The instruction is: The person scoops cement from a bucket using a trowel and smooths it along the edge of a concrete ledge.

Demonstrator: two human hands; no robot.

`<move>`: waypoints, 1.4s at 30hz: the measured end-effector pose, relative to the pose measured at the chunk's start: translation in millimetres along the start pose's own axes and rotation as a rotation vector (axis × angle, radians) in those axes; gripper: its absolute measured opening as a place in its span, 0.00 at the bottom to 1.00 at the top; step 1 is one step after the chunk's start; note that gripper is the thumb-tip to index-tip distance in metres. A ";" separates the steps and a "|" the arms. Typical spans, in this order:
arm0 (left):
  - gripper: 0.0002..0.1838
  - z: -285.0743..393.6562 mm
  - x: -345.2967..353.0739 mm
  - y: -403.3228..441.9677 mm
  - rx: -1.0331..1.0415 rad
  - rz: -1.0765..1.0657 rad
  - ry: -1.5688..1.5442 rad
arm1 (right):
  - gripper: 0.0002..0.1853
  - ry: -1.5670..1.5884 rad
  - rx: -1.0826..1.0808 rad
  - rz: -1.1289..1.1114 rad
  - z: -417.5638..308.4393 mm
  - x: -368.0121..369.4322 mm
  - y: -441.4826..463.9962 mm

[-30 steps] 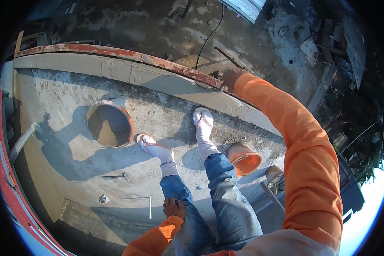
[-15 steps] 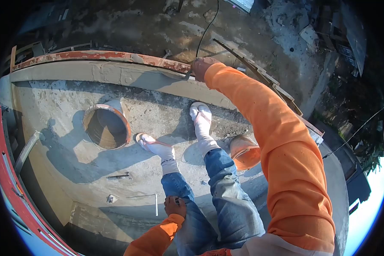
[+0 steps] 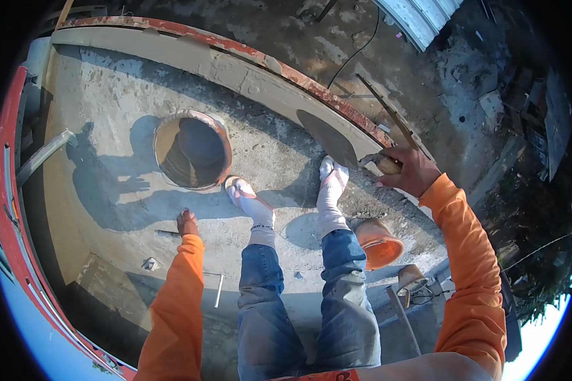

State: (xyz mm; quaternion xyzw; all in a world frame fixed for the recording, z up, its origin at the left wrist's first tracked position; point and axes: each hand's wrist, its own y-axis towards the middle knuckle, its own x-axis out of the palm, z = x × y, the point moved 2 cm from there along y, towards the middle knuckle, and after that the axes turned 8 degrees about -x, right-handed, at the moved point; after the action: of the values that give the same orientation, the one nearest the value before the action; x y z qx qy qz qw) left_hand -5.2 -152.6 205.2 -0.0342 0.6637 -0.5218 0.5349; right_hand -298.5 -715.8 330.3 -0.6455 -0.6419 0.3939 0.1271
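Note:
My right hand point(image 3: 413, 171) is closed around the wooden handle of a trowel point(image 3: 389, 166), beside the low curved wall point(image 3: 254, 79) with wet grey mortar on its inner face. A dark oval patch lies on the mortar by the tool; whether it is blade or shadow I cannot tell. My left hand point(image 3: 187, 223) hangs over the concrete floor, holding nothing visible, and its shadow shows spread fingers. Ahead of that hand stands a large bucket point(image 3: 225, 149) with muddy contents. The smaller orange bucket point(image 3: 382, 246) sits near my right leg.
A red, worn strip point(image 3: 286, 68) runs along the wall's top. Beyond it lies lower ground with a cable point(image 3: 362, 47), planks and corrugated sheet point(image 3: 419, 19). A white pipe point(image 3: 218, 292) sticks up near my left leg. A tilted beam point(image 3: 44, 155) stands at the left.
My right hand has come back from the wall's top edge with the trowel, its wooden handle now showing. My left hand has left my knee and moved out forward and left. The view has shifted.

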 end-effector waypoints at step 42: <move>0.26 -68.3 -28.5 -89.0 0.024 -0.380 0.349 | 0.28 0.269 -0.373 0.072 -31.8 81.0 51.2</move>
State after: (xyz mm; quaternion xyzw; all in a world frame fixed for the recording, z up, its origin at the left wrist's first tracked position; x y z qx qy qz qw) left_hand -89.7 -131.0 281.3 -0.0614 0.7214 -0.6188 0.3049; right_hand -250.7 -637.1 289.0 -0.7270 -0.6574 0.1830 0.0761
